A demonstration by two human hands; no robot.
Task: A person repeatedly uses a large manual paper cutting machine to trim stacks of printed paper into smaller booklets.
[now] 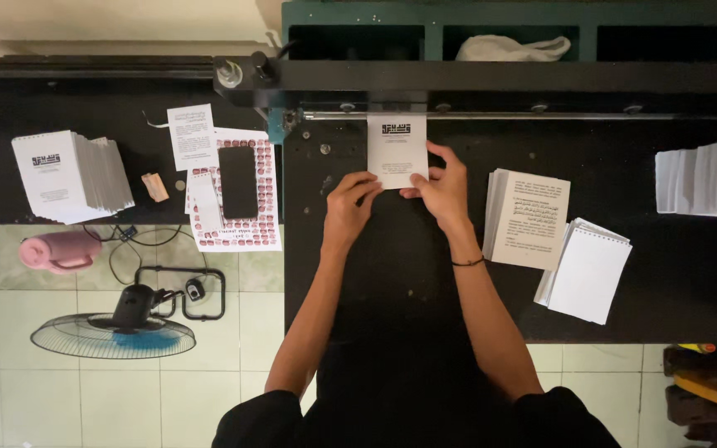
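A small white printed booklet (397, 149) is held flat on the black surface (408, 265), its top edge pushed under the long metal bar (499, 76) of the machine at the back. The lower left corner of the booklet is pinched by the fingers of the left hand (348, 209), which are curled together on the paper. The lower right corner is gripped by the right hand (441, 189), its fingers bent and pressed close against the booklet's right edge. A thin dark band is worn on the right wrist.

To the right of the hands, a stack of printed sheets (529, 217) lies on the surface, and just beside it a stack of blank white sheets (587, 272) is set at a tilt. Further white stacks (707, 176) are seen at the far right edge. To the left, on a separate dark surface, a pile of finished booklets (68, 176) is placed, with a black phone (238, 182) lying on a patterned sheet. A pink bottle (60, 250) and a fan (114, 333) are seen on the tiled floor.
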